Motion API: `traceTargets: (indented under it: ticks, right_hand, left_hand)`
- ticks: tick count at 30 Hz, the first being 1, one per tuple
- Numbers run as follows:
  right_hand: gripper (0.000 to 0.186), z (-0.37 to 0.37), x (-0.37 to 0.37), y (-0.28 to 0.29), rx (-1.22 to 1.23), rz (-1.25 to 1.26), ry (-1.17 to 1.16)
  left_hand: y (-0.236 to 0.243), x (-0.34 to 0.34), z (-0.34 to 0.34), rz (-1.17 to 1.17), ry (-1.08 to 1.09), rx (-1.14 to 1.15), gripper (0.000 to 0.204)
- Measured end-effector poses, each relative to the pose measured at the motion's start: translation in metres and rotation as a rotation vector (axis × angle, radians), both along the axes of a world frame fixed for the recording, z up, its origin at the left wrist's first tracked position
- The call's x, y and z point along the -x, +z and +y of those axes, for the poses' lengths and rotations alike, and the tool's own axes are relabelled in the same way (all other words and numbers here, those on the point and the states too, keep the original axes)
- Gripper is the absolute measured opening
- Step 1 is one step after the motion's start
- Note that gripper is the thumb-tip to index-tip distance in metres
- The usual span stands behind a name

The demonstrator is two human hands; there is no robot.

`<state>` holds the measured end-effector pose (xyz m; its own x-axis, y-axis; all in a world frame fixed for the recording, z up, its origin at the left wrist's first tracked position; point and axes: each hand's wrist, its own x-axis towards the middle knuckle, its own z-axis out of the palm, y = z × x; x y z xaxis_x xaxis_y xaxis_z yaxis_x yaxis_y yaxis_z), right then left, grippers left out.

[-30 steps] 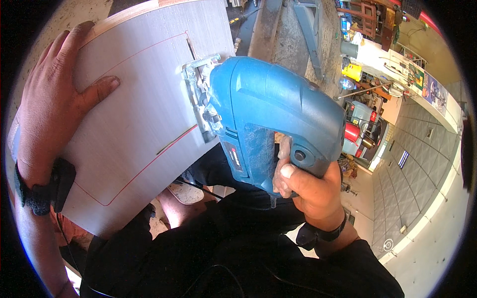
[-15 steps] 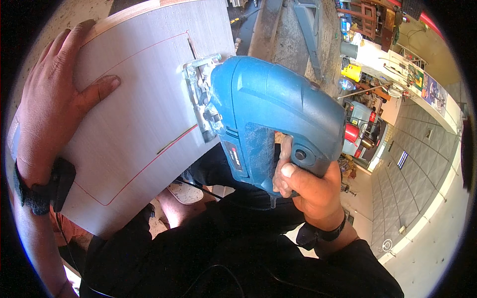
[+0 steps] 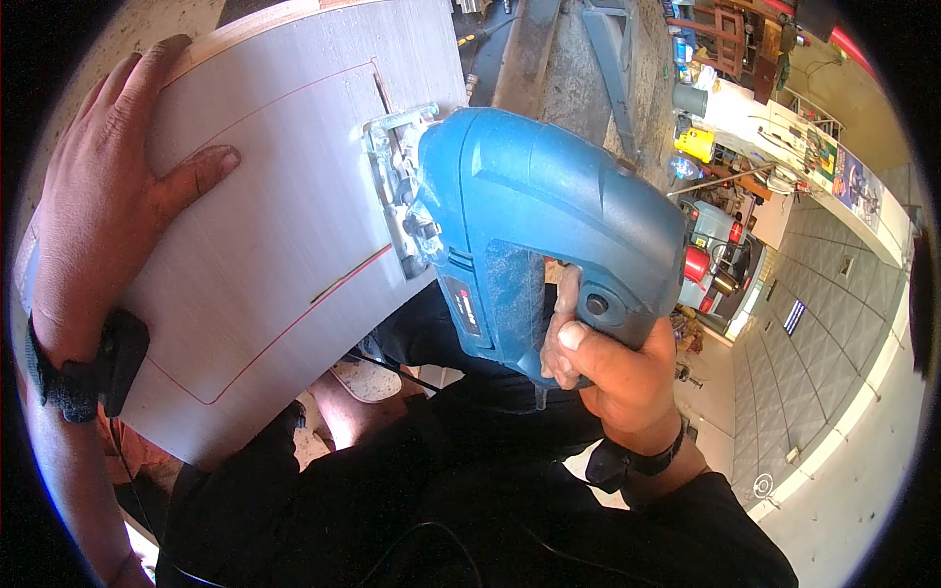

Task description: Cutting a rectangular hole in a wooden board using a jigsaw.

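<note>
My right hand is wrapped round the handle of a blue jigsaw, its fingers at the trigger. The saw's metal base plate lies against the face of a light grey board, near the board's right edge. A red outline with rounded corners is drawn on the board. A dark cut slot shows near the outline's upper right corner, and another short cut runs along its lower line. The blade is hidden. My left hand rests flat on the board's left part, fingers spread, thumb pointing right.
Beyond the board stand a grey metal frame and a beam. At the right are a yellow container, a red and grey machine and a cluttered bench. A dark cable runs below the board near my legs.
Almost nothing differs. The jigsaw and my right hand have shifted very slightly to the right; my left hand stays in place on the board.
</note>
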<state>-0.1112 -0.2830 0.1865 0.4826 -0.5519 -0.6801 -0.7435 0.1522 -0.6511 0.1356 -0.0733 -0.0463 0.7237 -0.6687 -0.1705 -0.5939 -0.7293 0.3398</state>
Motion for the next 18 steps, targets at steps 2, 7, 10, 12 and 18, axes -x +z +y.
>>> traceTargets:
  ticks: [2, 7, 10, 12, 18]
  right_hand:
    - [0.021, -0.0005, -0.0001, 0.0002, -0.009, -0.002, 0.005]
    - [0.022, -0.0026, 0.0001, 0.0013, -0.022, 0.009, 0.025]
    - [0.024, -0.0023, 0.0009, 0.0006, -0.016, 0.006, 0.012]
    - [0.026, -0.0021, 0.0013, 0.0003, -0.026, -0.007, 0.002]
    - [0.028, -0.0020, 0.0016, 0.0009, -0.006, 0.009, -0.011]
  left_hand:
    - [-0.0012, -0.0006, 0.0011, -0.029, -0.013, 0.003, 0.091]
    - [-0.0035, -0.0012, 0.0025, -0.053, -0.022, 0.023, 0.090]
    - [-0.0037, -0.0007, 0.0020, -0.076, -0.016, 0.013, 0.090]
    - [-0.0033, -0.0005, 0.0014, -0.068, -0.017, 0.019, 0.090]
    - [-0.0022, 0.0011, 0.0003, -0.051, 0.001, 0.033, 0.089]
